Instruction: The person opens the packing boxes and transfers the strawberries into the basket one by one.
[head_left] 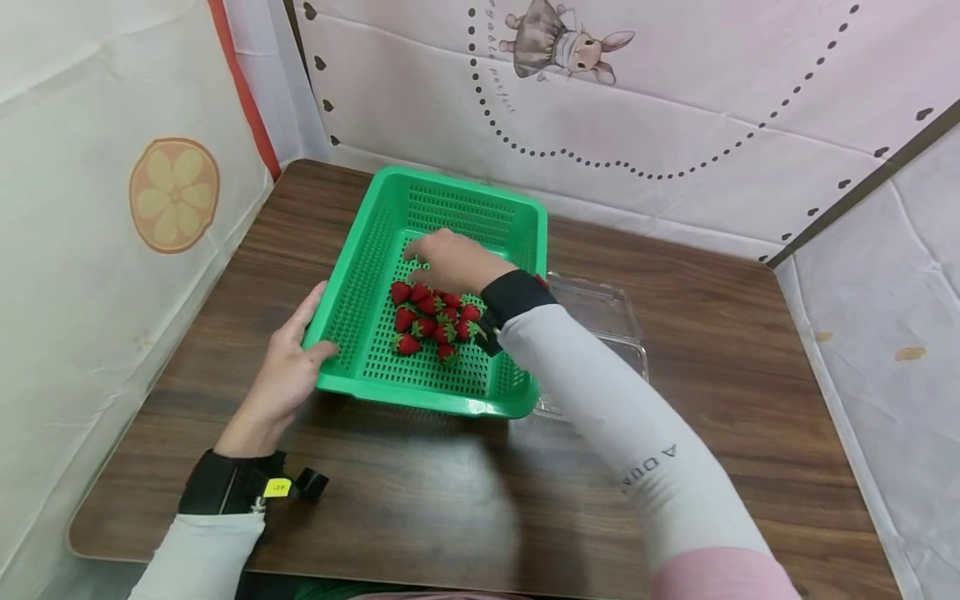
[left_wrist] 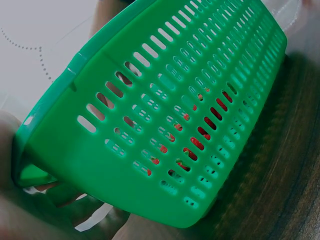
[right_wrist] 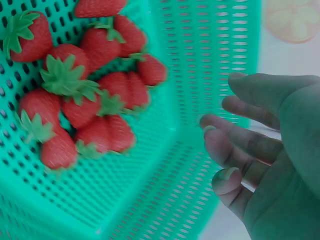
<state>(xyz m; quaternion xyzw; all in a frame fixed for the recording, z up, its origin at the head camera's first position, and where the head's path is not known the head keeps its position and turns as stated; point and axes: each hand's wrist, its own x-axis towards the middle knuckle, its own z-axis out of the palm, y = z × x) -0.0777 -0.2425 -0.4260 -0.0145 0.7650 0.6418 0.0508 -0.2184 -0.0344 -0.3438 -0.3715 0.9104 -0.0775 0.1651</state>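
A green perforated basket [head_left: 360, 283] was held at its near left corner by the left hand [head_left: 288, 367] on the wooden counter [head_left: 420, 492]. The right hand [head_left: 450, 260] was reached inside it, just above a cluster of strawberries [head_left: 435, 321]. A clear plastic container [head_left: 607, 321] was seen just beside the basket's right edge.

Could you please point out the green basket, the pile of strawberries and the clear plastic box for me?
green basket [head_left: 420, 398]: head view, near rim.
strawberries [head_left: 435, 321]: head view, middle of the pile.
clear plastic box [head_left: 600, 308]: head view, lid right of the basket.
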